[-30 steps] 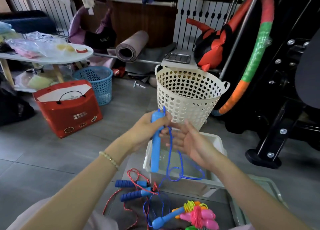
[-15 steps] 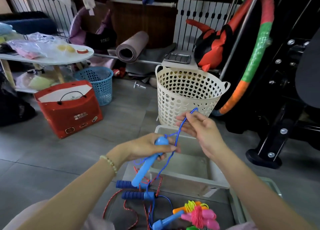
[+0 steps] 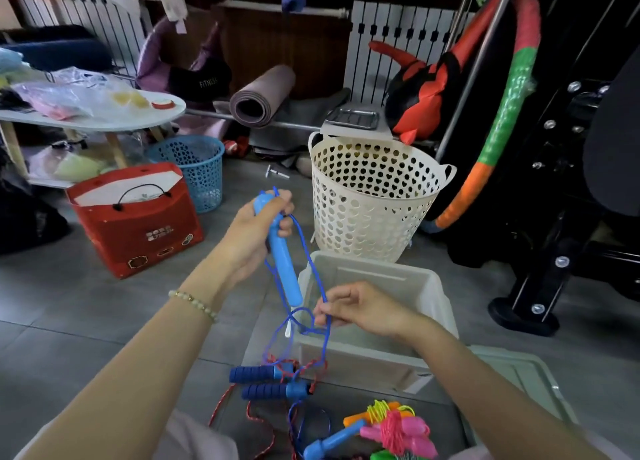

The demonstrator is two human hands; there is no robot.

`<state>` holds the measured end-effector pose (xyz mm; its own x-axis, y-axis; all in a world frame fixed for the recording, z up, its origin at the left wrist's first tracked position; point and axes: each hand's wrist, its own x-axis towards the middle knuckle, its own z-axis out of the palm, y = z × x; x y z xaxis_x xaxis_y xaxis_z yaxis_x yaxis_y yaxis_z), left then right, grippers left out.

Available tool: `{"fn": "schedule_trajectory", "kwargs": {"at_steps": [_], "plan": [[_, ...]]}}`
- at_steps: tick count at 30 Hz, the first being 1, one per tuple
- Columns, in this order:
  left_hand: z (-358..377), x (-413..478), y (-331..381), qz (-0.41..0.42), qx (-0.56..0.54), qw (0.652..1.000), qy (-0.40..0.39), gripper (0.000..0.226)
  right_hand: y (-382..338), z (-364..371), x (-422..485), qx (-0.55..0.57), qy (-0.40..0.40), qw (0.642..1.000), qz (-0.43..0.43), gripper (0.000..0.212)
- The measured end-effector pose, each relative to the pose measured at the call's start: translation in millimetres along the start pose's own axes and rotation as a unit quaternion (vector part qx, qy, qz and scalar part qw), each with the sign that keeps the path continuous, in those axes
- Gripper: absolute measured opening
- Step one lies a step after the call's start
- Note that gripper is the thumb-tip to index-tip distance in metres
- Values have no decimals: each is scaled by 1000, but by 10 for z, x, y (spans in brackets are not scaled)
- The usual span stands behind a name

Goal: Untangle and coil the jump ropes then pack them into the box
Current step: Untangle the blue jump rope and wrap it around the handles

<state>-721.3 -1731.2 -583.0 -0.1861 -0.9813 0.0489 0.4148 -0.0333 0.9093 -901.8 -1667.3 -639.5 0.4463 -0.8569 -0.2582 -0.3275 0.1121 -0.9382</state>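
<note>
The grey tiled floor (image 3: 86,321) carries everything here. A clear box (image 3: 436,286) stands on it just beneath and beyond the right fingers (image 3: 329,312), with its lid (image 3: 519,380) lying flat further right. Nearer than those fingers, two dark blue rope handles (image 3: 263,381) lie side by side, tangled with red cord. Beyond the left fingers (image 3: 285,224) stands a cream basket (image 3: 374,217). Left of them sit a red bag (image 3: 138,231) and a blue basket (image 3: 204,168).

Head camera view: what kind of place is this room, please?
Probably a home workout or storage room, rather cluttered. A rolled exercise mat lies at the back, a padded hoop leans on the right, and a black exercise machine stands beside it.
</note>
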Motion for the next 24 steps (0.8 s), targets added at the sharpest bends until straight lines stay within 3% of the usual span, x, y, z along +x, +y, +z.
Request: {"fn": "schedule_trajectory", "kwargs": {"at_steps": [3, 6, 8, 10, 12, 15, 16, 20, 22, 24], "plan": [[-64, -36, -90, -55, 124, 989, -65, 21, -168, -100, -34, 128, 134, 979, -86, 17], [-10, -224, -303, -154, 269, 930, -198, 17, -354, -208, -75, 237, 225, 930, -166, 15], [84, -345, -412, -174, 300, 900, -263, 7, -425, -239, -102, 277, 252, 909, -184, 15], [144, -367, -440, -158, 289, 910, -254, 13, -419, -277, -105, 296, 270, 898, -183, 16], [156, -331, -373, -137, 211, 949, -190, 21, -356, -296, -86, 295, 243, 910, -160, 26], [168, -261, -203, -91, 80, 982, -144, 19, -210, -187, -19, 277, 101, 953, -67, 58], [172, -240, -154, -78, 65, 986, -133, 18, -163, -131, -11, 261, 48, 963, -36, 60], [130, -162, -35, -53, 19, 996, -66, 16, 70, 9, 9, 69, -76, 995, 5, 18], [92, -126, -25, -47, -7, 998, -39, 14, 172, 2, 32, -8, -70, 997, 17, 9], [28, -86, -80, -57, 39, 995, -65, 15, 111, -24, 22, 11, -22, 1000, 1, 9]]}}
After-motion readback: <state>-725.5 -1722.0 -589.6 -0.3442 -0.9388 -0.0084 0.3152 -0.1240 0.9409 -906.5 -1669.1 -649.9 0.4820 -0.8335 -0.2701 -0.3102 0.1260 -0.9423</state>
